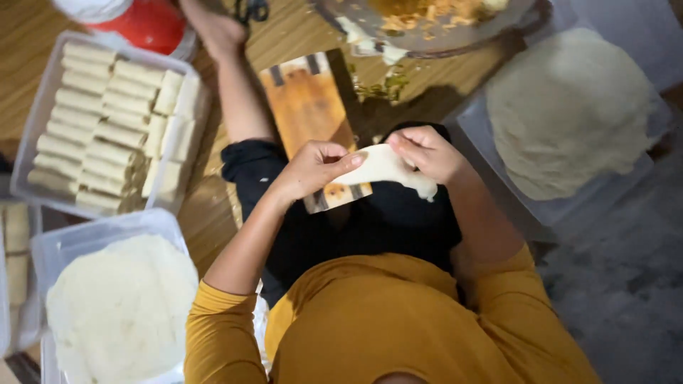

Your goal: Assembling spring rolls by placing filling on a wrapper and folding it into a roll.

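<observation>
Seen from above, a person in a mustard top and dark trousers sits on a wooden floor [28,43], rolling a pale pastry wrapper [384,167] over the lap. The left hand [313,167] grips the wrapper's near end between thumb and fingers, while the right hand [427,153] pinches the opposite end; the sheet hangs slightly below the right fingers, above a wooden board [306,107] that lies on the floor and reaches over the lap. To the left, a clear plastic tray [32,121] holds neat rows of finished rolls [107,128]. Nearer, at lower left, a second clear container [99,227] carries a round stack of flat wrappers [121,306]. A third container [569,210] at upper right holds another such stack [569,107]. Beyond the board sits a metal bowl [427,39] of crumbly yellow filling [420,11], with bits scattered on the floor just beside it. A red-and-white container [135,21] stands at the top edge, beside the person's foot [213,28].
</observation>
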